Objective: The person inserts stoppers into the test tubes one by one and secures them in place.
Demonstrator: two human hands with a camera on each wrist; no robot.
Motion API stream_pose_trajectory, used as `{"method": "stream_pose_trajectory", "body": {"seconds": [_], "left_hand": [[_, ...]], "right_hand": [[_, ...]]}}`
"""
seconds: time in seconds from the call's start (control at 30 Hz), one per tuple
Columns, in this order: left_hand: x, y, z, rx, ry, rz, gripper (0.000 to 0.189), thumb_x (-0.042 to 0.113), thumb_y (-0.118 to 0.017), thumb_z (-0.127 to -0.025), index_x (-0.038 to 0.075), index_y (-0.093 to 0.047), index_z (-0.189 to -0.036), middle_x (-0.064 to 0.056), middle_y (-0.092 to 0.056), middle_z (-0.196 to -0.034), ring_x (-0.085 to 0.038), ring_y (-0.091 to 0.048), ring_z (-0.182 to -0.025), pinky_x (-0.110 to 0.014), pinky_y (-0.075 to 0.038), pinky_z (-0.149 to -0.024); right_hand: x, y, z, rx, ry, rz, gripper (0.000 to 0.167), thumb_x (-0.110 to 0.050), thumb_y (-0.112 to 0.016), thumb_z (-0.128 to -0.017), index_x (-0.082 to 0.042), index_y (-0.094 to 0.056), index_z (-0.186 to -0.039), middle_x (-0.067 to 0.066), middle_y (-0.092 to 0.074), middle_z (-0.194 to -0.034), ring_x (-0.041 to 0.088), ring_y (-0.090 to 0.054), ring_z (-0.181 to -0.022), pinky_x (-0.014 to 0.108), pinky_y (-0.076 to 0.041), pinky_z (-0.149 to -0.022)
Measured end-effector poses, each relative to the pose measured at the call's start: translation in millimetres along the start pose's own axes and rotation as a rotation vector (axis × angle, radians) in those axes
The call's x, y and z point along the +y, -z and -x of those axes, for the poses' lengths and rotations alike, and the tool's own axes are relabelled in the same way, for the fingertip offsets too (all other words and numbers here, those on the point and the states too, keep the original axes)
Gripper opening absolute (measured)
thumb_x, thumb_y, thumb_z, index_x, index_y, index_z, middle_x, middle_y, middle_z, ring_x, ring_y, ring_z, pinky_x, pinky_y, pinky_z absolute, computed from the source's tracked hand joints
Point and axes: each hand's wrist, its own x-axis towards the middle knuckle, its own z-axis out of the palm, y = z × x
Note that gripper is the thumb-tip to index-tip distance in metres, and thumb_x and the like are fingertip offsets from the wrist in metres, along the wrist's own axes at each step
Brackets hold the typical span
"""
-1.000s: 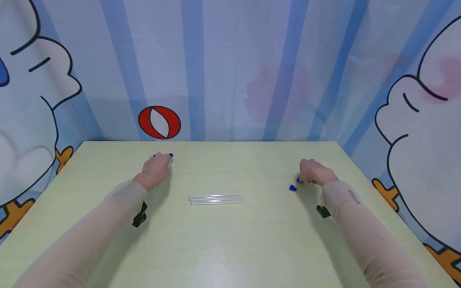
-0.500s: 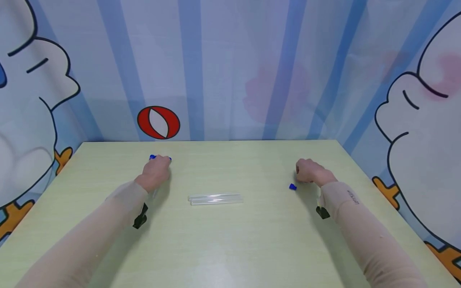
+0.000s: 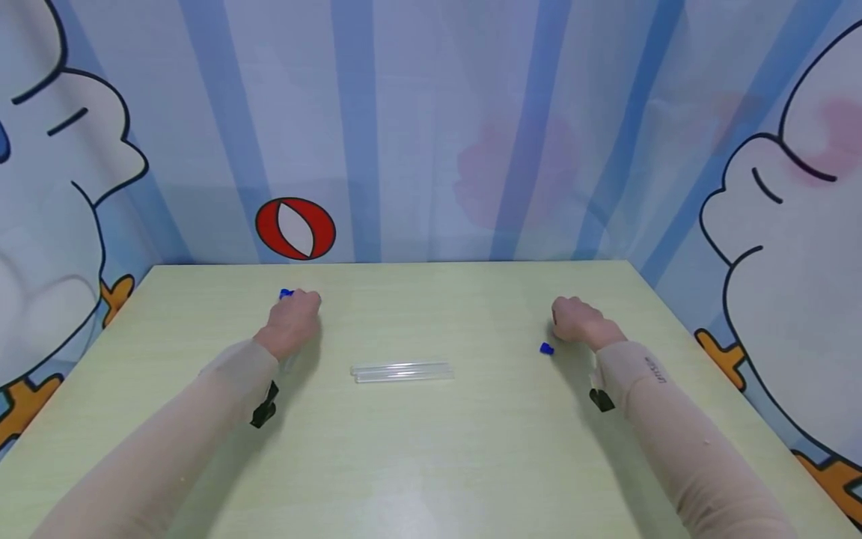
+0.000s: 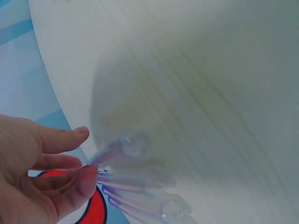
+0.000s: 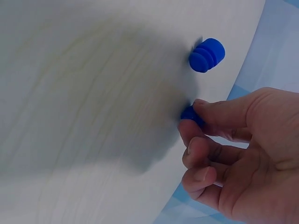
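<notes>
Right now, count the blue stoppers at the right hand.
2: a loose stopper lies on the table, and a gripped stopper sits in the pinch of the right hand, which may hide more.

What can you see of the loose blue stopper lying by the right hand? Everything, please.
The loose blue stopper is a short, matte cylinder that looks like rubber or plastic, with ringed grooves between its two ends. It lies on its side on the pale table, and in the head view sits left of and nearer the wearer than the right hand. Only the table touches it; it is apart from the second blue stopper, which that hand pinches.
</notes>
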Motion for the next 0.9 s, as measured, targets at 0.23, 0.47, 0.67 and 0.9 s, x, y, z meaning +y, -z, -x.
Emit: {"method": "stream_pose_trajectory", "body": {"seconds": [0.23,0.47,0.67,0.9], "left_hand": [[23.4,0.1,4.1,0.122,-0.134,-0.004,0.019,0.001,-0.054,-0.092,-0.006,-0.062,-0.108,-0.021,-0.063,-0.098,-0.030,-0.059,-0.085,-0.045,-0.054,-0.082],[53.9,-3.2,12.4,0.115,-0.354,0.076,0.021,0.008,-0.064,-0.090,0.002,-0.067,-0.110,-0.013,-0.067,-0.101,-0.025,-0.061,-0.091,-0.038,-0.055,-0.082],[69.6,-10.6,16.6,-0.018,-0.556,0.119,0.018,0.009,-0.066,-0.090,0.005,-0.070,-0.108,-0.007,-0.070,-0.101,-0.017,-0.061,-0.087,-0.034,-0.054,-0.085],[77.5,-19.6,19.7,-0.093,-0.594,0.134,0.021,0.005,-0.065,-0.090,0.006,-0.071,-0.110,-0.007,-0.071,-0.102,-0.016,-0.058,-0.083,-0.034,-0.053,-0.087]], "right_hand": [[-1.6,-1.0,-3.1,-0.011,-0.028,0.025,0.018,0.001,-0.039,-0.091,-0.006,-0.043,-0.075,0.005,-0.036,-0.066,0.018,-0.035,-0.061,0.031,-0.032,-0.057],[-2.9,-0.3,-5.4,-0.030,-0.041,0.052,0.016,-0.001,-0.039,-0.092,0.004,-0.052,-0.099,0.013,-0.047,-0.079,0.024,-0.044,-0.070,0.036,-0.038,-0.064],[-4.2,-0.1,-5.6,-0.036,-0.043,0.057,0.028,-0.001,-0.038,-0.093,0.010,-0.051,-0.114,0.019,-0.055,-0.094,0.027,-0.049,-0.078,0.038,-0.041,-0.069],[-4.9,-1.7,-2.9,-0.020,-0.031,0.061,0.027,-0.002,-0.042,-0.090,0.008,-0.053,-0.114,0.025,-0.058,-0.105,0.029,-0.050,-0.084,0.042,-0.043,-0.073]]}}
